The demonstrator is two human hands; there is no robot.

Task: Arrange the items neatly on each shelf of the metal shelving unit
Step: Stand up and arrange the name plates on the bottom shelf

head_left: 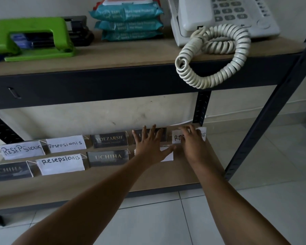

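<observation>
Head view. My left hand (149,147) is spread flat, fingers straight, over a dark nameplate (162,137) in the back row of the lower shelf (113,183), palm covering a white card (167,155) in the front row. My right hand (191,140) has its fingers curled onto a white handwritten sign (189,136) at the back right corner of the shelf, touching it; I cannot tell whether it really grips it. The hands are just beside each other, not touching.

Two rows of signs run along the back half of the lower shelf: white "Resepsionis" cards (66,142) and dark plates (109,139) reading YOEZARSIF and UCHIHA. The front strip of the shelf along its front edge is bare wood.

Upper shelf (131,53): green hole punch (34,36) near the left edge, stacked wipes packs (129,22) at the back middle, white telephone (223,16) at the right, its coiled cord (219,55) hanging over the front edge. Dark metal posts, white tiled floor (254,209), pale wall behind.
</observation>
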